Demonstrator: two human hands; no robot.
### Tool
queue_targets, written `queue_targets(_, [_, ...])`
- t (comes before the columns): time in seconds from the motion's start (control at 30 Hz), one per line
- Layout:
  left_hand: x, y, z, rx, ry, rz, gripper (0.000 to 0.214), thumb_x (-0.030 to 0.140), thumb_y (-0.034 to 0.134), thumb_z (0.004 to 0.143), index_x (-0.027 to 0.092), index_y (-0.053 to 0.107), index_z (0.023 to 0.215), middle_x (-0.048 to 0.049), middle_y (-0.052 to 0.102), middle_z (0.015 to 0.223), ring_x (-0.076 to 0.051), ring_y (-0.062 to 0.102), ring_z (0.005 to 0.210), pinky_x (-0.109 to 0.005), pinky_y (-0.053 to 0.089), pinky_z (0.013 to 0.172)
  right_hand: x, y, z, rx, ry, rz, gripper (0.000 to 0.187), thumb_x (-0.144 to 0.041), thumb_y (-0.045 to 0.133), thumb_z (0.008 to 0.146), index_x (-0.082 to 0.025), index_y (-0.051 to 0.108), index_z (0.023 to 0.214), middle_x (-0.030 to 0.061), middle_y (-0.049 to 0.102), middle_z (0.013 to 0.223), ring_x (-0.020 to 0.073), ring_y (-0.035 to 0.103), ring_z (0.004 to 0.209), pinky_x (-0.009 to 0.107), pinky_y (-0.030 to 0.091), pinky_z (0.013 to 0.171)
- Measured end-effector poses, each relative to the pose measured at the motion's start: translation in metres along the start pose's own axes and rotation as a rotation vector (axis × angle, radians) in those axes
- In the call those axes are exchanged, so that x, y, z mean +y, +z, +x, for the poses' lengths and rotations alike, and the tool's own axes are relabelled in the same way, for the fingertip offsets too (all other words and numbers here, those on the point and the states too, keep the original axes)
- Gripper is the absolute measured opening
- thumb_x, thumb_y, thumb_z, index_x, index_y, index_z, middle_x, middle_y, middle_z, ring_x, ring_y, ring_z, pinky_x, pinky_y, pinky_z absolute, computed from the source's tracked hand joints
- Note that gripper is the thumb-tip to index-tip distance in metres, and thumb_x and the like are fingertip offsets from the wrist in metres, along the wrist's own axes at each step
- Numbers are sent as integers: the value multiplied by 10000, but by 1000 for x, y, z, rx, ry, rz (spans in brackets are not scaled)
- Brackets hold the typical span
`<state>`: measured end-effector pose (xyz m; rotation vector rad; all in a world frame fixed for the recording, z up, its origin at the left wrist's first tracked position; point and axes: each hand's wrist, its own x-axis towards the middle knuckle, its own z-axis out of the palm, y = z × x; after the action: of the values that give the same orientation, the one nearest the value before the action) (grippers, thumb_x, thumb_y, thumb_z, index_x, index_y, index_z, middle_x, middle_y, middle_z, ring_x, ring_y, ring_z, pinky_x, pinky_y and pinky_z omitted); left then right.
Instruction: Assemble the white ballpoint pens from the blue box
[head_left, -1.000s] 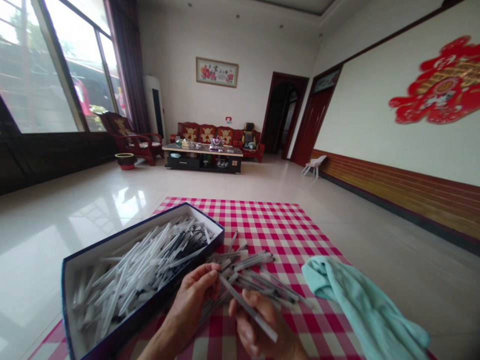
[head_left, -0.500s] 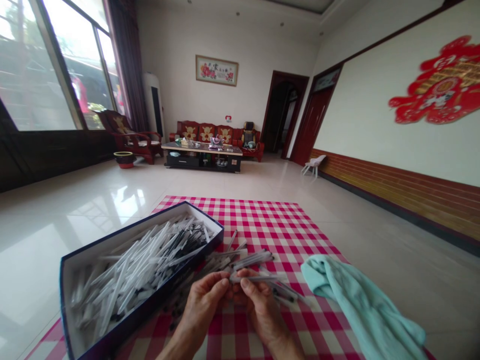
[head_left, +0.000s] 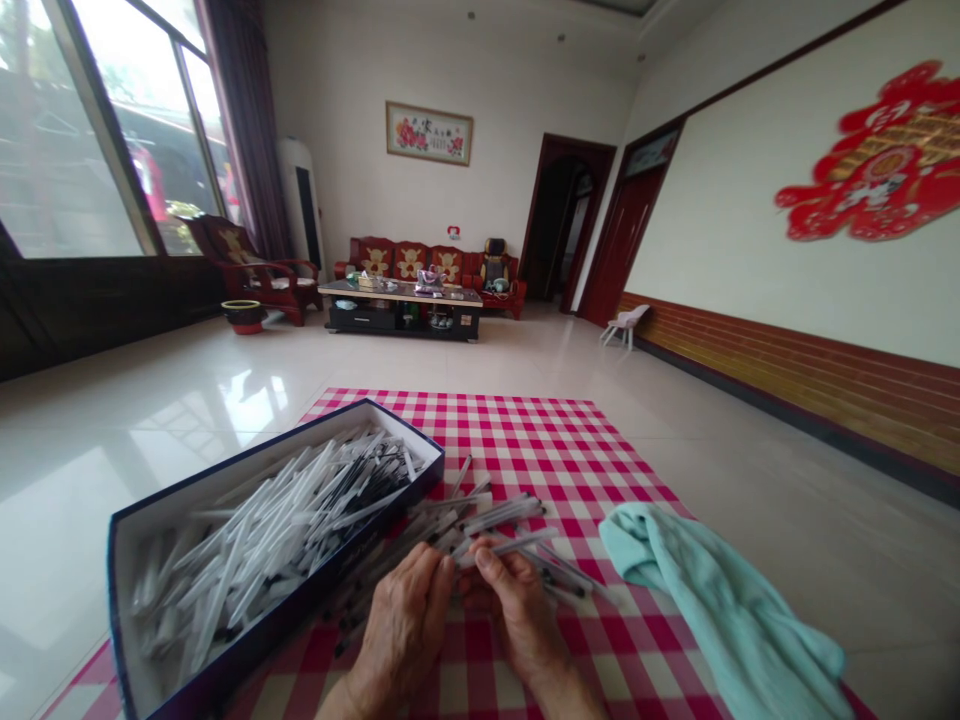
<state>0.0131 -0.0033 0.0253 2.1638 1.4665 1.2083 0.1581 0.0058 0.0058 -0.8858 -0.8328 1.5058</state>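
My right hand (head_left: 517,600) pinches a translucent pen (head_left: 529,540) between thumb and fingers, its far end pointing right and slightly up. Close on its left, my left hand (head_left: 405,610) is closed with the back turned up, near the pen's left end. Whatever its fingertips grip is hidden. Beyond and beneath both hands lies a loose heap of clear pens with dark ends (head_left: 502,513). To the left stands a dark blue open box (head_left: 285,625) with white inner walls, filled with clear pen barrels and thin black parts (head_left: 300,520).
A pink-and-white checked cloth (head_left: 547,430) covers the table. A mint green cloth (head_left: 712,595) lies crumpled at the right. Farther off are a low table (head_left: 405,295), a red sofa (head_left: 360,250), an armchair (head_left: 255,270) and a small chair (head_left: 624,325).
My left hand has rolled over, so its back now faces up. The pen in my right hand has tilted, its right end rising. The view has shifted slightly.
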Motion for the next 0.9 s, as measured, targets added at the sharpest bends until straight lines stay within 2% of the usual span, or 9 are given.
queue_targets(0.1, [1,-1,1,-29,-89,-17,334,278,369,938,201,527,654,-6,553,601,-126,546,547,-231,372,537,0,-1,0,2,-3,7,181,-380,711,743,-238,672,847,10,702,678,190,634,602,308,469,561])
queue_targets(0.2, [2,-3,0,-32,-38,-57,203,282,419,920,193,592,861,-31,602,751,-148,591,670,-241,414,630,1,-2,1,14,-5,5,188,-390,706,744,-237,670,847,14,700,692,197,641,617,319,471,576])
queue_targets(0.27, [2,-3,-1,-27,-4,-79,148,272,463,900,188,582,929,-38,601,801,-151,596,705,-242,423,652,2,-2,1,15,3,1,200,-401,707,739,-236,666,845,14,699,685,201,644,618,328,473,586])
queue_targets(0.37, [0,-2,-3,-23,27,-77,128,246,459,901,191,573,880,-32,588,788,-145,588,699,-239,420,655,2,-2,1,15,7,-2,206,-403,706,740,-233,663,848,13,697,652,199,643,609,323,471,584])
queue_targets(0.63, [-3,0,-2,-10,47,26,284,242,439,912,206,519,642,0,514,616,-123,528,565,-226,364,558,1,-2,0,-17,-11,6,172,-378,699,756,-235,664,843,14,713,691,192,640,601,320,471,587])
queue_targets(0.7, [-2,0,-2,-8,40,26,260,247,428,916,206,553,693,-8,533,640,-131,540,583,-231,377,575,2,-3,1,-13,-13,13,174,-380,700,756,-233,664,842,15,714,699,192,641,601,322,470,590])
queue_targets(0.8, [0,-3,-1,-4,46,-17,143,246,455,901,198,587,875,-35,585,759,-152,581,681,-243,414,640,3,-4,1,-4,-3,13,192,-398,703,748,-233,660,838,13,703,665,206,645,601,339,471,600])
queue_targets(0.9, [1,-5,-1,4,74,-33,112,224,473,886,197,576,852,-35,587,774,-154,585,698,-246,420,651,3,-3,1,4,-3,8,201,-402,709,739,-235,660,838,9,694,640,206,639,586,340,470,595])
